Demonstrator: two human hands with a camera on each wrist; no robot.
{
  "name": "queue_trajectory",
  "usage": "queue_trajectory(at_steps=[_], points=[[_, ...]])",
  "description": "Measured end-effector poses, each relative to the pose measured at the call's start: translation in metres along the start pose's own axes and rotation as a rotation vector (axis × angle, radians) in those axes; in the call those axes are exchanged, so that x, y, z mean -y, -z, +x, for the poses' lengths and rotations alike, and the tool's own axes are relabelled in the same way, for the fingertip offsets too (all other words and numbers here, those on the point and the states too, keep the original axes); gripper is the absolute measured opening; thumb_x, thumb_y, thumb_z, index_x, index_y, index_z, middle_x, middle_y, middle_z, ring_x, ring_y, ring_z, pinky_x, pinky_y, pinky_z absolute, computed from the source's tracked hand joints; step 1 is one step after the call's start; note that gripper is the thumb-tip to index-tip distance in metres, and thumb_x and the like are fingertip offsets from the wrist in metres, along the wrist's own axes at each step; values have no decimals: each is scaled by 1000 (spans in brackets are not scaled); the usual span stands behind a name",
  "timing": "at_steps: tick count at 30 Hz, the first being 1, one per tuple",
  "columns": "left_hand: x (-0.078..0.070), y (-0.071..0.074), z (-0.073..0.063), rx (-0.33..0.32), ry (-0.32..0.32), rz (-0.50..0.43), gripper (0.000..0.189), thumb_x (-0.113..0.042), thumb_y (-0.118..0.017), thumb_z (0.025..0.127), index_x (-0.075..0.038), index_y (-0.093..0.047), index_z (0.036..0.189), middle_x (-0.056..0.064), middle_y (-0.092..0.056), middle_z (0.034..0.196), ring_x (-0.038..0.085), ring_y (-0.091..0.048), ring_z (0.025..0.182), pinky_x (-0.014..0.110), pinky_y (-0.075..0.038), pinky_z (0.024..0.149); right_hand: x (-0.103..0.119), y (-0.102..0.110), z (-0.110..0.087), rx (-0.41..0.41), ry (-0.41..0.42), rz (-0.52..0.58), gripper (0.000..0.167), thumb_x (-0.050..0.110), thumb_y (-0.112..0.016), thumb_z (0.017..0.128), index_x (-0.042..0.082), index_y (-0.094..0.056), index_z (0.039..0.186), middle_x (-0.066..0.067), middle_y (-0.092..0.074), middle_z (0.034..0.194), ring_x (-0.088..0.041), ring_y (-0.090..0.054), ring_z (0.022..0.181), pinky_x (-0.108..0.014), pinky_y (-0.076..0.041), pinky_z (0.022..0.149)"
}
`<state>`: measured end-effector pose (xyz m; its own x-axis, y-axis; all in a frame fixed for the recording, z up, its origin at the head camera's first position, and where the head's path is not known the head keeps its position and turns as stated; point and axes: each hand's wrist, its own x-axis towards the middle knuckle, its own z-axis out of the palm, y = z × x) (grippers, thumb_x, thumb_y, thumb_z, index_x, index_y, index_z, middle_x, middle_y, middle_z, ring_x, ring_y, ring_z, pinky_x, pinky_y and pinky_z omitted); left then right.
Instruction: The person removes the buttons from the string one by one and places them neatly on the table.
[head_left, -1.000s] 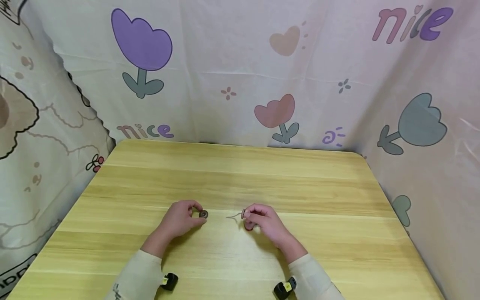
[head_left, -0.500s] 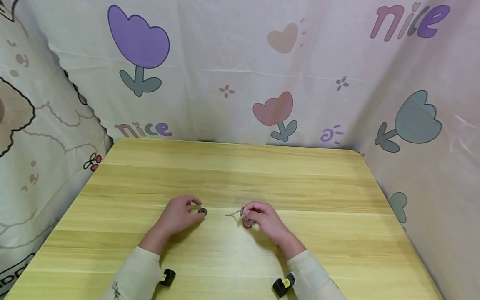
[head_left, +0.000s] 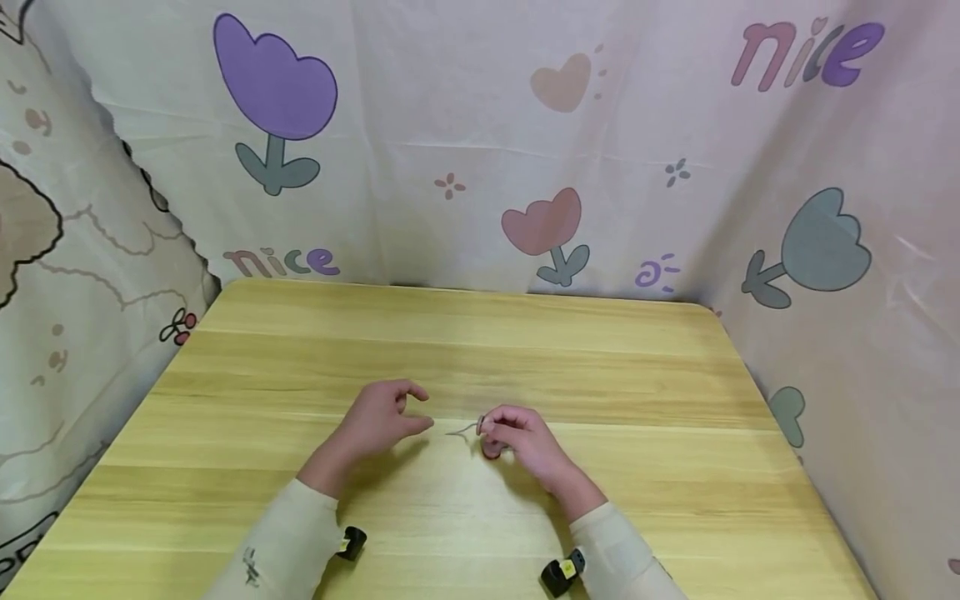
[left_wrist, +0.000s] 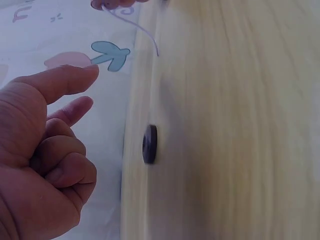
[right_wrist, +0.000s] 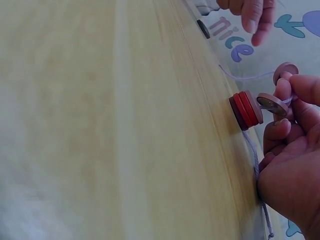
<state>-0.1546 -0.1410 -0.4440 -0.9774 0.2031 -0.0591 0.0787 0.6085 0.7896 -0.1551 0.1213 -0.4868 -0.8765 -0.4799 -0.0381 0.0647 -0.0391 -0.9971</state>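
My left hand [head_left: 378,417] hovers over the table with index finger and thumb spread apart and nothing between them; in its wrist view the other fingers curl in. A dark round button [left_wrist: 150,144] lies on the table beyond the fingertips, out of sight in the head view. With thumb and forefinger my right hand [head_left: 521,437] pinches a pale string [right_wrist: 247,78] at a brownish button [right_wrist: 286,72]. The string's free end points left, toward the left hand. Below the pinch hang another brownish button [right_wrist: 272,104] and a stack of red and dark buttons [right_wrist: 246,110].
The string's tail ends in a knot [right_wrist: 270,235] below the right hand. Under both hands spreads a wooden table [head_left: 480,350], backed by a printed curtain [head_left: 420,100]. Black wrist cameras sit at the left sleeve [head_left: 352,543] and right sleeve [head_left: 562,573].
My left hand has left the dark button that lay between its fingertips and has moved right, toward the string. The right hand keeps its pinch almost unmoved.
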Motion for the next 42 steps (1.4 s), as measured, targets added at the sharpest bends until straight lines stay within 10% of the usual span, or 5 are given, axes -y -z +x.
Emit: queue_trajectory(at_steps=[42], points=[[-12,-51,15,129,-197,-56,7,-11,-66,94,-11,-70,88,-7,-34,55,7,-29,46,24,-28,47,0,0,1,-4,6,-13,26,9,-58,99,-16,-61,99,-24,-57,78,-26,-57,74,-35,-50,73]])
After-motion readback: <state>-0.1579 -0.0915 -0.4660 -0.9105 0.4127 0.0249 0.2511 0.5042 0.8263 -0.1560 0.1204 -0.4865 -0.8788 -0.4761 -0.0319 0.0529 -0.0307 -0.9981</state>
